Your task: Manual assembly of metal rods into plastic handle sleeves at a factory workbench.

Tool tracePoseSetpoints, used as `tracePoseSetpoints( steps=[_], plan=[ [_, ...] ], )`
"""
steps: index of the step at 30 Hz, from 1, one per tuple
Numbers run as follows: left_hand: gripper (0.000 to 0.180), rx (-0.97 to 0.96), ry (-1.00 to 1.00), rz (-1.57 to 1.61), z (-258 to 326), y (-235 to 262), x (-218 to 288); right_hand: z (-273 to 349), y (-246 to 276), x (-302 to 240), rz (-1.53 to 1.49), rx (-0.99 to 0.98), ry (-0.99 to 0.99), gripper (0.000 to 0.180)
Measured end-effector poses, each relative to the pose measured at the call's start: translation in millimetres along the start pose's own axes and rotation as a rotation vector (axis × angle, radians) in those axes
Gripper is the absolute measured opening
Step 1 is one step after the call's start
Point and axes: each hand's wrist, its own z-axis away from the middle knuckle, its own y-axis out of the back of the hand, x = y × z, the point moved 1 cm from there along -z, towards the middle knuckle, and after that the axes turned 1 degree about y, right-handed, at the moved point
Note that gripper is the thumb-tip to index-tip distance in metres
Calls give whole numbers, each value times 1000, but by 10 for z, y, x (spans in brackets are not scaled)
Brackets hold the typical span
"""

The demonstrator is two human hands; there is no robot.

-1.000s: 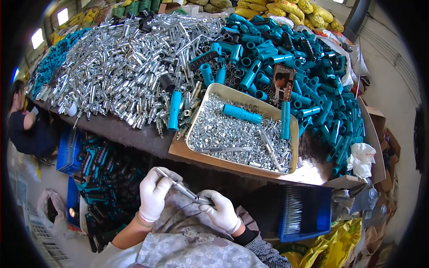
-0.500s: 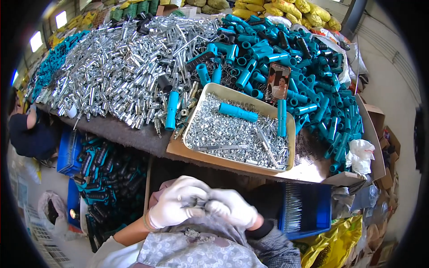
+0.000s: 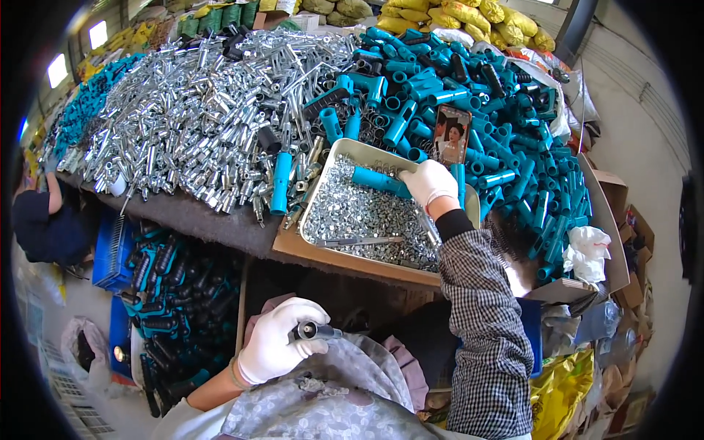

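Note:
My left hand (image 3: pixel 282 341), in a white glove, is closed around a dark cylindrical part (image 3: pixel 317 331) above my lap. The part's round end, with a metal centre, faces up. My right hand (image 3: pixel 429 183), gloved too, reaches into the cream tray (image 3: pixel 345 257). Its fingertips are drawn together at the tray's far side, by the right end of a teal plastic tube (image 3: pixel 374 179); whatever they grip is hidden. Small silvery metal pieces (image 3: pixel 352 220) fill the tray, and a slim metal rod (image 3: pixel 361 240) lies across them near the front.
Silvery metal fittings (image 3: pixel 198 117) heap up on the left of the bench, teal plastic housings (image 3: pixel 513 154) on the right. A phone (image 3: pixel 452 135) leans behind the tray. Below left, a bin holds black-and-teal handles (image 3: pixel 172 282). Another person (image 3: pixel 51 220) works at far left.
My hands were together over my lap. The right one has moved forward and up into the tray; the left has stayed low, and the dark part in it now shows.

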Motion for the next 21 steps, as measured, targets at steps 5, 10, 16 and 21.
tracePoseSetpoints(
  steps=[5, 10, 16, 21],
  plan=[
    [39, -8, -34, 1, -14, 3, -12, 17, -48, -8, -24, 87, -28, 48],
    [39, -25, -25, 1, 17, -25, -4, -26, -122, -8, -18, 154, -47, 49],
    [38, -8, -22, 4, 28, -22, -11, -39, -131, 103, -251, 133, 37, 40],
    [35, 24, 67, -31, 74, 29, -60, 520, 296, 36, -544, 285, 274, 27]
  ],
)
